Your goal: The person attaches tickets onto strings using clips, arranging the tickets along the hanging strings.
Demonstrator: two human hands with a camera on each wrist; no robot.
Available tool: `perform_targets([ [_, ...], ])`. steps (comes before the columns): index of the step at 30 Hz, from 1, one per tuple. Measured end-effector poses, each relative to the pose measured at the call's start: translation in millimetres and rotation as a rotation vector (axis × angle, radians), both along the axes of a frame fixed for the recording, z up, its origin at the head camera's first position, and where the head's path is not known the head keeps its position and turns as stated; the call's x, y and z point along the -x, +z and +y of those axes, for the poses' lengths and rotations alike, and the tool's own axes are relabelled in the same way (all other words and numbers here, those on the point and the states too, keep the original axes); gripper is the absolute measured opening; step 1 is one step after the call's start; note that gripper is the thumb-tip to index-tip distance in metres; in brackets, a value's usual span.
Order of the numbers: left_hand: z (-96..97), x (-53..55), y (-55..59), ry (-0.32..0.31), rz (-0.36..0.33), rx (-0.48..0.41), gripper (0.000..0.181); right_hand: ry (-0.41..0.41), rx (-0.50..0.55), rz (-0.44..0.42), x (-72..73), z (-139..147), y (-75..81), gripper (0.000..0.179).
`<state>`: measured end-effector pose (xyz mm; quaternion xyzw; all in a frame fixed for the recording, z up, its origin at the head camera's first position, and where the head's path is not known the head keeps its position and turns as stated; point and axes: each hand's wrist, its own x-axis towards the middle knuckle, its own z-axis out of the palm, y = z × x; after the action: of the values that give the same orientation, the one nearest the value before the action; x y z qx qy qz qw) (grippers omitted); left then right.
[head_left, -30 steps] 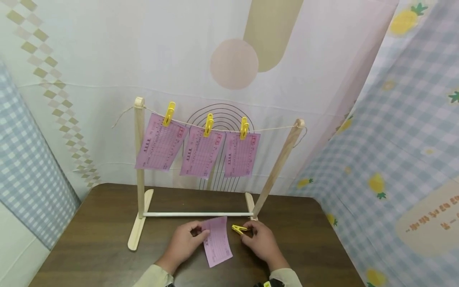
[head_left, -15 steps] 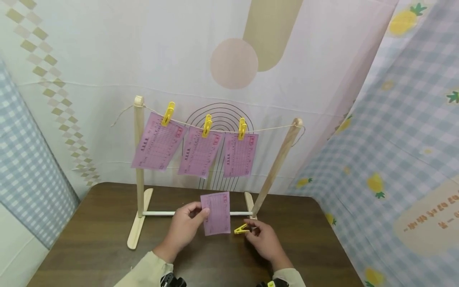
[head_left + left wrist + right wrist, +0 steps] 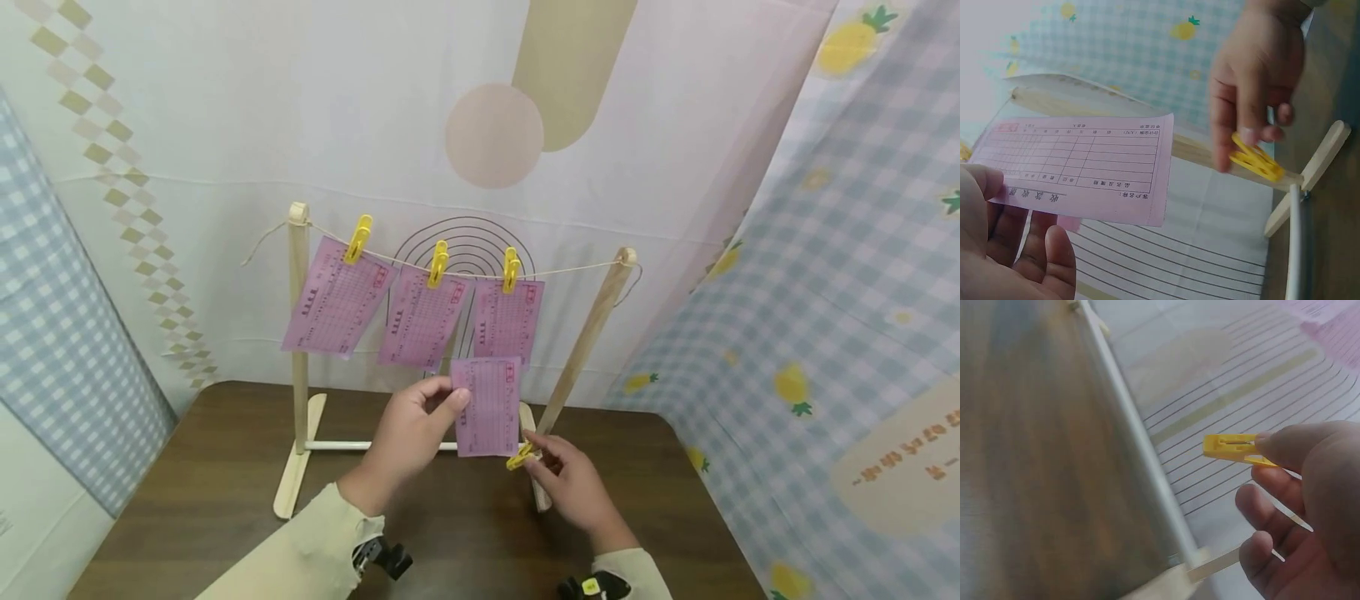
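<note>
Between thumb and fingers my left hand [image 3: 411, 432] pinches a pink printed receipt slip [image 3: 489, 408] by its left edge. The slip is upright, its top overlapping the lower edge of the rightmost hanging slip [image 3: 507, 321] in the head view. My right hand [image 3: 572, 482] pinches a yellow clothespin [image 3: 520, 456] near the held slip's lower right corner; the right wrist view shows this clothespin [image 3: 1232, 445] between thumb and forefinger. Three pink slips hang from a thin string [image 3: 566, 271], each under a yellow clothespin [image 3: 437, 265].
The string runs between a left wooden post [image 3: 298, 325] and a leaning right post [image 3: 588, 342]. A white rod [image 3: 337, 446] joins the stand's wooden feet [image 3: 289, 487] on the brown table [image 3: 217, 467]. Patterned cloth [image 3: 660, 167] hangs behind and at both sides.
My left hand has raised the slip from low over the table toward the string and moved slightly right. My right hand has risen a little with its clothespin, keeping its pinch.
</note>
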<state>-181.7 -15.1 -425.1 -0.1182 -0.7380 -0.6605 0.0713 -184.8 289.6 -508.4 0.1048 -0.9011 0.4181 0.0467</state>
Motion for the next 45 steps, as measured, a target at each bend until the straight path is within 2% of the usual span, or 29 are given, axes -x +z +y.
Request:
perform_targets([
  [2,0.2,1.9,5.4,0.002,0.003,0.015,0.024,-0.018,-0.005,0.024,-0.5,2,16.4,0.046],
  [6,0.7,7.4,16.6,-0.003,0.009,0.037,0.026,-0.037,0.056,0.051,-1.3,5,51.8,0.042],
  [9,2.4,12.0,24.8,-0.013,0.022,0.042,0.027,-0.023,0.104,0.086,0.6,8,77.7,0.038],
  [14,7.7,17.6,36.9,-0.011,0.055,0.041,0.027,0.006,0.108,0.158,9.5,14,123.2,0.035],
  [21,21.0,20.6,50.9,-0.012,0.078,0.052,0.028,0.038,0.074,0.297,18.1,17,191.6,0.032],
  [27,35.2,23.2,64.0,0.001,0.090,0.069,0.027,0.008,-0.025,0.393,22.0,17,244.1,0.032],
  [32,45.5,26.6,75.5,0.020,0.079,0.069,0.026,-0.042,-0.108,0.441,27.8,12,278.2,0.031],
  [38,59.6,30.1,87.8,0.021,0.080,0.089,0.026,-0.078,-0.145,0.479,35.4,5,314.3,0.028],
  [41,67.2,31.0,93.0,0.038,0.084,0.106,0.028,-0.089,-0.180,0.478,37.2,0,330.3,0.026],
  [45,75.2,34.0,96.4,0.032,0.065,0.096,0.030,-0.107,-0.210,0.435,39.8,-5,344.1,0.024],
])
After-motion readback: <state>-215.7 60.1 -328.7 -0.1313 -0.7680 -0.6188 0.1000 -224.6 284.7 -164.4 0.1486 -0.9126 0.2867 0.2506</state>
